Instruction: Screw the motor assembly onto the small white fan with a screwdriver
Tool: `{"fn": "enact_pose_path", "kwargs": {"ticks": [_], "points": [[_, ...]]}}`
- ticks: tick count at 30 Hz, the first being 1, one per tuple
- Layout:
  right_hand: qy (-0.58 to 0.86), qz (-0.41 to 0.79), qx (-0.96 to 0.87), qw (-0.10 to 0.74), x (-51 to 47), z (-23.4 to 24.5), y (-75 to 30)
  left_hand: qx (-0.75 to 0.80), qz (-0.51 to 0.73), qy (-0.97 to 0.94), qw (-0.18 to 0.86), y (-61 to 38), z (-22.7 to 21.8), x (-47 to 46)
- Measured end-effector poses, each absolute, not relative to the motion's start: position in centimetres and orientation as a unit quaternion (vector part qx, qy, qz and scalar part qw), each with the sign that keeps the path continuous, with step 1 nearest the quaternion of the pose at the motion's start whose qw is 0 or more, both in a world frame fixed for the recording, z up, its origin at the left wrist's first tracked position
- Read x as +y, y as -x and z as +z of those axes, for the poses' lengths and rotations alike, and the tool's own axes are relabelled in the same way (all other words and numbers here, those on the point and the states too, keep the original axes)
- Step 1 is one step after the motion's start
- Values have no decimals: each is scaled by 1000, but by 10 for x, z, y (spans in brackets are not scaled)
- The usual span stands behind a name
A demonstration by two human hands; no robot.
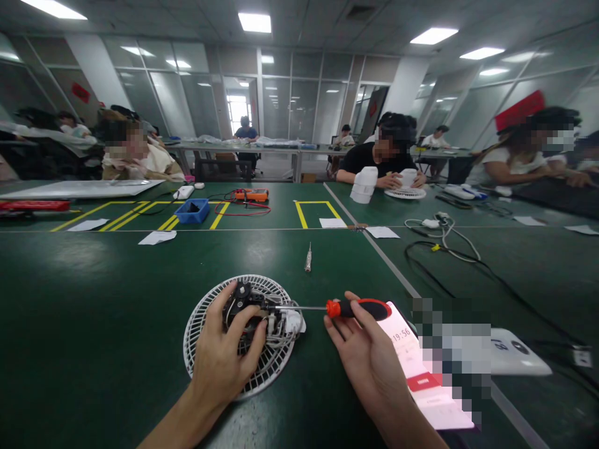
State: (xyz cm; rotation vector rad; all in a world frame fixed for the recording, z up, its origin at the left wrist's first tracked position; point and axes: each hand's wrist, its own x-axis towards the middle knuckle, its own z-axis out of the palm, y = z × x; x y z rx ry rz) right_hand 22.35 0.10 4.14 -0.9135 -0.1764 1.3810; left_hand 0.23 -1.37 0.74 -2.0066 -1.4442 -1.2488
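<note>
A black fan motor assembly (243,304) with white wires rests on a round white fan grille (196,333), which lies on the green table (116,299). My left hand (219,352) wraps its fingers around the motor assembly. In my right hand (367,343) is a red and black screwdriver (355,308), its handle pinched between thumb and fingers. The metal shaft lies level, pointing left, and its tip meets the right side of the motor assembly. Whether the tip sits in a screw is hidden. A smaller clear-handled screwdriver (308,259) lies beyond the grille.
A lit phone (421,368) lies beside my right forearm, with a white device (519,355) farther right. Black and white cables (461,243) cross the right side. A blue tray (191,211) and an orange multimeter (251,195) stand farther back. A co-worker in black (365,163) sits opposite.
</note>
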Motion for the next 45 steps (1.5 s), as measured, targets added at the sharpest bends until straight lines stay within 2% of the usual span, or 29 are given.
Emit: {"fn": "enact_pose_path", "kwargs": {"ticks": [6, 13, 21, 30, 45], "points": [[409, 636, -69, 650, 1, 37, -223, -514, -430, 720, 181, -1, 6, -13], [378, 620, -70, 683, 2, 35, -224, -501, -413, 736, 192, 1, 5, -12], [399, 595, -142, 683, 1, 34, -224, -488, -422, 733, 215, 2, 7, -12], [370, 580, -116, 716, 3, 39, -224, -471, -419, 744, 220, 2, 3, -13], [357, 595, -137, 707, 3, 45, -227, -484, -419, 740, 208, 1, 3, -13]]}}
